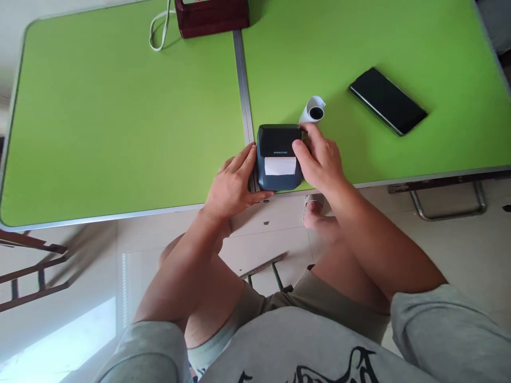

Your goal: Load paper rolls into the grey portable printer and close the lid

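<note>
A small dark blue and black label printer (279, 183) sits at the front edge of the green table. White paper (280, 166) sticks out of its slot, below the black lid (278, 139). My left hand (235, 183) braces the printer's left side, fingers along it and thumb at the front edge. My right hand (322, 158) grips the right side, its thumb on the lid's edge and its fingers around the back corner. Just behind that corner stands a paper roll (306, 113) with a black core, apart from the thumb.
A black phone (387, 101) lies to the right on the green table (131, 122). At the back is a dark red box-like object (213, 18) with a white cord loop (154, 37) beside it. A metal seam (241, 74) divides the tabletop.
</note>
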Demonstrator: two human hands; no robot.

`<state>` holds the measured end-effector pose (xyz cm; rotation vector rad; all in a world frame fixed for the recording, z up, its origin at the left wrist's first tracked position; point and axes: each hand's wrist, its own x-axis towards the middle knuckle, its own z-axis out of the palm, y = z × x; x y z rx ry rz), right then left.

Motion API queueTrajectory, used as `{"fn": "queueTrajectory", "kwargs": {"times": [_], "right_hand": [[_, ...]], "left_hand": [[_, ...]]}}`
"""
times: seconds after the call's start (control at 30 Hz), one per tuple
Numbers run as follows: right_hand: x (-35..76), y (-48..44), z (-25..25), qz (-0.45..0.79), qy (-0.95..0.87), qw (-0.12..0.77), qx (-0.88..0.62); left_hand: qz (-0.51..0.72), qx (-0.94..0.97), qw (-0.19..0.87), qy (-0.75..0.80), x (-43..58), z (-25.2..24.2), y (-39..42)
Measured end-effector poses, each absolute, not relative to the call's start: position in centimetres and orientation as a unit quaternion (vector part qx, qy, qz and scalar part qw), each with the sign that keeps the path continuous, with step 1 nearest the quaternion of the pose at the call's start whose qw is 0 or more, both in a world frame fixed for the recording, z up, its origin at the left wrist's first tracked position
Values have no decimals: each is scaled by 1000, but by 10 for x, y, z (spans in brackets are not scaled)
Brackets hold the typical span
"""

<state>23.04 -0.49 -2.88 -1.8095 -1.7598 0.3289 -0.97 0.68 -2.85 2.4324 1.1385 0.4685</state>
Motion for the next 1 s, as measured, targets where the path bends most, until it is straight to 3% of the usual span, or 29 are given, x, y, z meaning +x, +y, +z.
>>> {"fn": "queueTrajectory", "kwargs": {"times": [0.3,0.83,1.0], "right_hand": [[232,-2,-29,141,-654,286,-686],[233,-2,-32,144,-651,258,-699],[244,-8,-27,195,-679,275,-652]], "left_hand": [[204,870,152,421,-5,-36,-4],[194,867,144,435,-4,-29,-2],[205,864,153,434,-4,-31,-3]]}}
